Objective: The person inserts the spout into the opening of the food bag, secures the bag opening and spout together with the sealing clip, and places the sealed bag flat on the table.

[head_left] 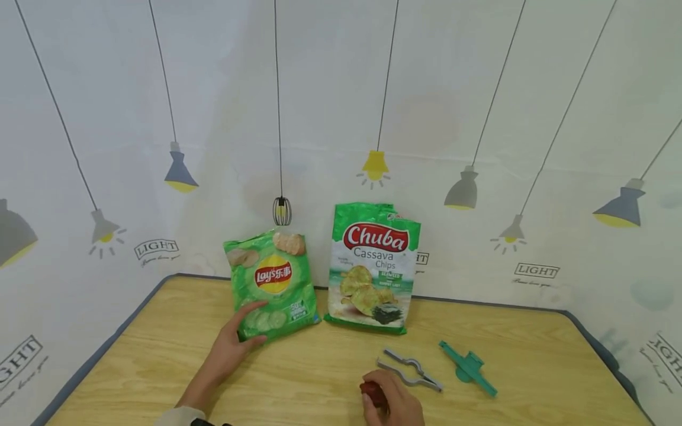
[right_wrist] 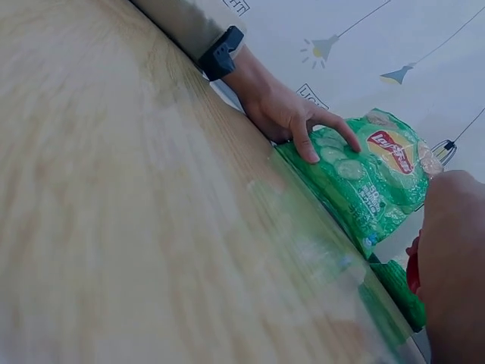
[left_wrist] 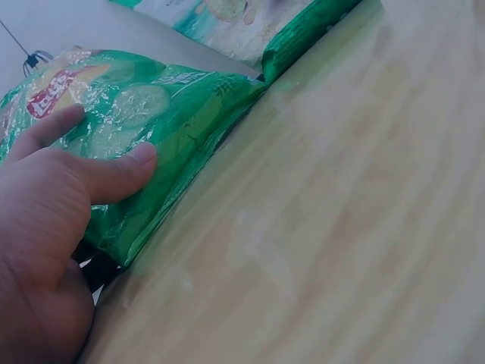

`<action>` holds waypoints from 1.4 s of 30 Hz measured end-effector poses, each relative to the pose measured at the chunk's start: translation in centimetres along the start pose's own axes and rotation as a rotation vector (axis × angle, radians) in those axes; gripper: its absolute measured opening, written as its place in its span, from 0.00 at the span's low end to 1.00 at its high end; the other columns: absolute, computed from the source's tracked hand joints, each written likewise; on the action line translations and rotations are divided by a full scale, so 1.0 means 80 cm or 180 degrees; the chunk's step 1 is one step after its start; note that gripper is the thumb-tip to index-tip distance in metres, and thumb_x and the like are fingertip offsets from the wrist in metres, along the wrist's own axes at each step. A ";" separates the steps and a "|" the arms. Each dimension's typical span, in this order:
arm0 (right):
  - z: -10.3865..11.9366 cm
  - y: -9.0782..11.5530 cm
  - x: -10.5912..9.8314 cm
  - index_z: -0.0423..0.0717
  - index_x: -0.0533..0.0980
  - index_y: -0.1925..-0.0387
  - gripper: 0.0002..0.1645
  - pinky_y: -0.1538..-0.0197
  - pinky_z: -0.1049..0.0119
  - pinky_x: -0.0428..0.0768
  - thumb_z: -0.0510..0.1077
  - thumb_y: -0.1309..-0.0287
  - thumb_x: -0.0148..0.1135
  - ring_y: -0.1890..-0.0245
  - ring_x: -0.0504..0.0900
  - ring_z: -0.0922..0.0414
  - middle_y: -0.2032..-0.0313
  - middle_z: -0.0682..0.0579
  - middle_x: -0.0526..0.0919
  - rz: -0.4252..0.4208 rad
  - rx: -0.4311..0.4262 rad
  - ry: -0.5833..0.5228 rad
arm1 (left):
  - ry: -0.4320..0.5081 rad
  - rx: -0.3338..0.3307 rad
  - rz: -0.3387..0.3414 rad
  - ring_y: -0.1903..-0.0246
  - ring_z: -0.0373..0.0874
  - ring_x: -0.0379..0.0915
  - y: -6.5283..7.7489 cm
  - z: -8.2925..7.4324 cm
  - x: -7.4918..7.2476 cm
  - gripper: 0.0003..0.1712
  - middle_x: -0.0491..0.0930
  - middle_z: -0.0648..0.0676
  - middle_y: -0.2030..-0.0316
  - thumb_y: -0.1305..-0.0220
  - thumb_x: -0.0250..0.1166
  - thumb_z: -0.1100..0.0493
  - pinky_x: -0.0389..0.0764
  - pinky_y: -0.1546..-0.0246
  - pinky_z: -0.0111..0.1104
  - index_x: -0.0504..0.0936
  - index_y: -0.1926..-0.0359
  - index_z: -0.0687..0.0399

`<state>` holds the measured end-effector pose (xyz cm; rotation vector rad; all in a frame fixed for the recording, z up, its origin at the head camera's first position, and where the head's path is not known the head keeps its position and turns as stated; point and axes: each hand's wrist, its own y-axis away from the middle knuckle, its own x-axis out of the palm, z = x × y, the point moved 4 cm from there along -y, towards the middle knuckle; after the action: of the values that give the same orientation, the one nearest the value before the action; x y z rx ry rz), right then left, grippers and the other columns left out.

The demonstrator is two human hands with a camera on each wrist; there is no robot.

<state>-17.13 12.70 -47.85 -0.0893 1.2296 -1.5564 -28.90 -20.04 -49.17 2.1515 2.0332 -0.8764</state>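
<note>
A green Lay's potato chip bag (head_left: 274, 284) leans against the wall at the back left. My left hand (head_left: 232, 340) holds its lower left side. In the left wrist view the thumb (left_wrist: 121, 174) and index finger lie on the bag's front; the other fingers are hidden. Low in the middle of the head view, my right hand (head_left: 393, 399) grips a small red object (head_left: 375, 393) between thumb and curled fingers. Most of that object is covered, so its kind is unclear. Just beyond the right hand lies a grey two-armed tool (head_left: 411, 370).
A green and white Chuba cassava chip bag (head_left: 373, 272) stands upright against the wall, right of the Lay's bag. A teal plastic tool (head_left: 469, 367) lies at the right on the wooden table (head_left: 298, 378). The table's dark edge meets the lamp-printed wall cloth behind.
</note>
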 end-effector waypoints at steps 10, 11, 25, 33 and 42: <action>0.009 -0.010 -0.010 0.49 0.77 0.56 0.19 0.79 0.82 0.66 0.34 0.52 0.69 0.80 0.67 0.73 0.62 0.59 0.77 -0.0074 0.0027 -0.0004 | 0.0140 -0.0147 0.0220 0.32 0.58 0.50 0.022 -0.001 -0.004 0.36 0.66 0.52 0.35 0.50 0.74 0.53 0.51 0.38 0.58 0.72 0.39 0.34; 0.009 -0.011 -0.011 0.49 0.77 0.55 0.19 0.78 0.82 0.66 0.34 0.51 0.69 0.80 0.67 0.73 0.62 0.59 0.77 -0.0067 0.0021 -0.0017 | 0.0178 -0.0185 0.0248 0.32 0.58 0.50 0.025 -0.002 -0.003 0.36 0.66 0.52 0.35 0.51 0.75 0.52 0.51 0.38 0.58 0.73 0.39 0.34; 0.013 -0.055 -0.054 0.45 0.73 0.47 0.26 0.79 0.80 0.66 0.29 0.47 0.66 0.76 0.70 0.67 0.60 0.52 0.77 -0.0302 -0.0193 -0.0274 | 0.0593 -0.0379 0.0752 0.32 0.56 0.48 0.038 -0.020 0.018 0.36 0.63 0.53 0.34 0.52 0.75 0.55 0.49 0.36 0.53 0.74 0.40 0.35; 0.022 -0.086 -0.077 0.41 0.73 0.47 0.23 0.78 0.78 0.69 0.28 0.45 0.63 0.76 0.71 0.65 0.61 0.51 0.77 -0.0523 -0.0184 -0.0412 | 0.0746 -0.0078 0.0903 0.38 0.50 0.61 0.035 -0.047 0.034 0.31 0.69 0.51 0.39 0.47 0.73 0.58 0.64 0.43 0.31 0.76 0.41 0.43; 0.026 -0.111 -0.098 0.40 0.73 0.48 0.24 0.78 0.77 0.70 0.26 0.48 0.62 0.75 0.72 0.63 0.61 0.50 0.78 -0.0618 -0.0239 -0.0436 | 0.0864 0.0160 0.0987 0.43 0.47 0.67 0.017 -0.087 0.063 0.20 0.76 0.49 0.46 0.44 0.70 0.62 0.65 0.43 0.40 0.83 0.49 0.45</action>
<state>-18.75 16.09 -36.47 -0.3678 1.1982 -1.6414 -25.28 -12.85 -45.97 2.6430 1.7155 -0.6304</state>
